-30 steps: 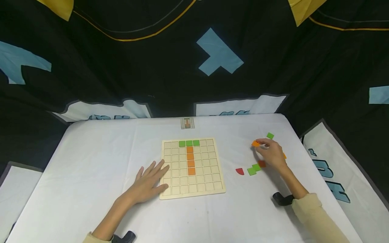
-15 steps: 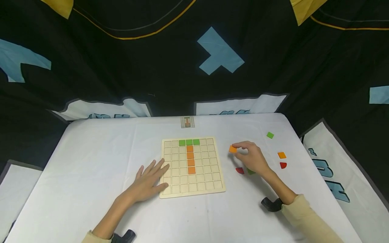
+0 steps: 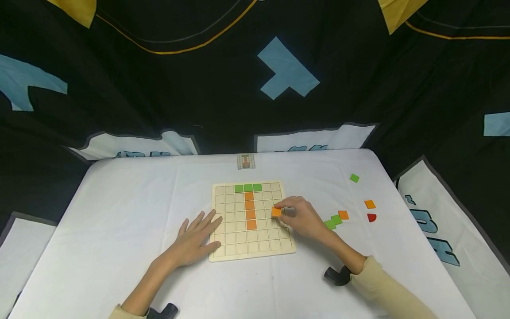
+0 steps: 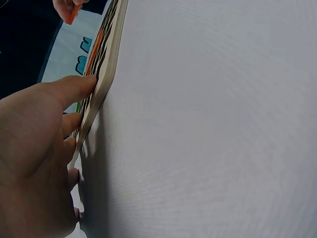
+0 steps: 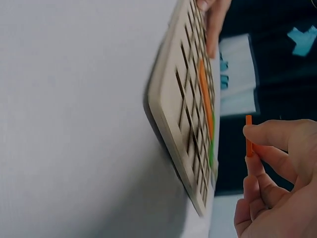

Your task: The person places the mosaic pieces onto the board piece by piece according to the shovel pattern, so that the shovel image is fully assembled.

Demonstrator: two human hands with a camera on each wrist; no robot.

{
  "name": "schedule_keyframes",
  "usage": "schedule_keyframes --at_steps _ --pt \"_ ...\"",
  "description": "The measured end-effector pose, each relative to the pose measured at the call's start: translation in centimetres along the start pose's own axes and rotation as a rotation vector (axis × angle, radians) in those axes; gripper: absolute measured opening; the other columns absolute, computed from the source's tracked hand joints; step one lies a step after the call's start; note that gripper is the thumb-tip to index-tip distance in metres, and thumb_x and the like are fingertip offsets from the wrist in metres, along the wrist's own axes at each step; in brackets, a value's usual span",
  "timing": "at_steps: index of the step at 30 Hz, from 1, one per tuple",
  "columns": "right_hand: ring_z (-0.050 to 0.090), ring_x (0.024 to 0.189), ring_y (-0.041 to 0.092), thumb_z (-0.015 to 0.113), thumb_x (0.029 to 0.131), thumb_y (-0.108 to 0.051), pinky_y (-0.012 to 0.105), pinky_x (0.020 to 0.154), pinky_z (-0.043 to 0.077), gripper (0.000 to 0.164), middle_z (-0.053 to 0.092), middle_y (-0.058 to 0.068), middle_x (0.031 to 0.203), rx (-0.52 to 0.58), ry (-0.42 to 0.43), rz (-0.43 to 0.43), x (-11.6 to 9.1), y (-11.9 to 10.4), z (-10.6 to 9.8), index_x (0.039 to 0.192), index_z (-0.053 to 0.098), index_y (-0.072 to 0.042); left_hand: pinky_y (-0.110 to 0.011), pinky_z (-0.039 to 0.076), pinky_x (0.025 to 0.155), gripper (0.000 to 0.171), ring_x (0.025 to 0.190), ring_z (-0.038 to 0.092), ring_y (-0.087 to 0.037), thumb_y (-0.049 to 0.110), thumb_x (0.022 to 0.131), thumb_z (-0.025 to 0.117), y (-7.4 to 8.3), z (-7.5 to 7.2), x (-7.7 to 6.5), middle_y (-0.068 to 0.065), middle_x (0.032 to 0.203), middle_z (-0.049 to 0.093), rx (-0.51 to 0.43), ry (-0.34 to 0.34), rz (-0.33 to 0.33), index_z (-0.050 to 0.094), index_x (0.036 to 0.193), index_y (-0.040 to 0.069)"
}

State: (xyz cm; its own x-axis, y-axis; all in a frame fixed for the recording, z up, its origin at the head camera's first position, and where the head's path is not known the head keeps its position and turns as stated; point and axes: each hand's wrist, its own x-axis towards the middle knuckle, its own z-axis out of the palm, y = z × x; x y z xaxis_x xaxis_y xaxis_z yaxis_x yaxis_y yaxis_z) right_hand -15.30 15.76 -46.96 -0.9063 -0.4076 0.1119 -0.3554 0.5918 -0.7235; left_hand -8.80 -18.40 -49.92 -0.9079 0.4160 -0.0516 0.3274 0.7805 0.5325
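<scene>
My right hand (image 3: 304, 217) pinches an orange square tile (image 3: 276, 212) between thumb and fingertips, above the right part of a wooden grid board (image 3: 264, 246). In the right wrist view the tile (image 5: 248, 136) appears edge-on, raised off the board. My left hand (image 3: 195, 241) lies with spread fingers on the board's left edge; the left wrist view has its thumb (image 4: 79, 89) on the rim. Set into the board are a row of green tiles (image 3: 248, 188) along the top and a column of orange tiles (image 3: 250, 209) running down from its middle.
Right of the board lie two green tiles (image 3: 333, 222), an orange tile (image 3: 343, 215), another orange tile (image 3: 370, 204), a red rounded piece (image 3: 372, 217) and a single green tile (image 3: 354, 177). Behind the board is a small pattern card (image 3: 245, 161). Dark cloth hangs beyond the table.
My right hand has carried the orange tile leftward from the loose pieces to over the board. It now covers the red piece seen beside the board before. My left hand has stayed put.
</scene>
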Motion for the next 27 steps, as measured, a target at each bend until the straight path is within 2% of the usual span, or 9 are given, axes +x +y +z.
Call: schedule_keyframes --at_steps 4,9,12,27 --pt "0.057 0.110 0.023 0.074 0.083 -0.002 0.043 0.094 0.048 0.029 0.071 -0.002 0.113 0.015 -0.040 -0.015 0.0 -0.3 1.3 0.110 0.076 -0.010 -0.071 0.000 0.111 0.066 0.148 0.013 -0.042 0.042 0.099 0.058 0.0 0.0 0.0 -0.012 0.163 0.023 -0.002 0.003 -0.001 0.040 0.154 0.012" --pt "0.055 0.110 0.020 0.075 0.082 -0.004 0.041 0.097 0.045 0.028 0.070 -0.005 0.113 0.045 -0.099 0.034 -0.2 -0.3 2.4 0.109 0.077 -0.011 -0.071 0.000 0.111 0.066 0.148 0.013 -0.043 0.042 0.099 0.058 0.0 0.0 0.0 -0.013 0.163 0.022 -0.006 -0.002 -0.005 0.040 0.154 0.012" --pt "0.055 0.111 0.021 0.076 0.081 -0.005 0.042 0.099 0.044 0.028 0.070 -0.005 0.113 0.026 -0.122 0.042 -0.3 -0.2 2.9 0.108 0.077 -0.012 -0.071 0.000 0.111 0.066 0.148 0.013 -0.043 0.042 0.099 0.058 0.0 0.0 -0.1 -0.013 0.163 0.023 -0.002 -0.002 -0.005 0.040 0.154 0.011" --pt "0.059 0.113 0.024 0.074 0.078 0.000 0.043 0.098 0.045 0.030 0.071 0.000 0.110 0.002 -0.155 0.002 0.3 0.0 3.8 0.106 0.077 -0.008 -0.071 -0.001 0.111 0.065 0.148 0.013 -0.043 0.041 0.099 0.058 0.0 0.0 -0.1 -0.013 0.163 0.022 -0.002 -0.002 -0.005 0.039 0.154 0.012"
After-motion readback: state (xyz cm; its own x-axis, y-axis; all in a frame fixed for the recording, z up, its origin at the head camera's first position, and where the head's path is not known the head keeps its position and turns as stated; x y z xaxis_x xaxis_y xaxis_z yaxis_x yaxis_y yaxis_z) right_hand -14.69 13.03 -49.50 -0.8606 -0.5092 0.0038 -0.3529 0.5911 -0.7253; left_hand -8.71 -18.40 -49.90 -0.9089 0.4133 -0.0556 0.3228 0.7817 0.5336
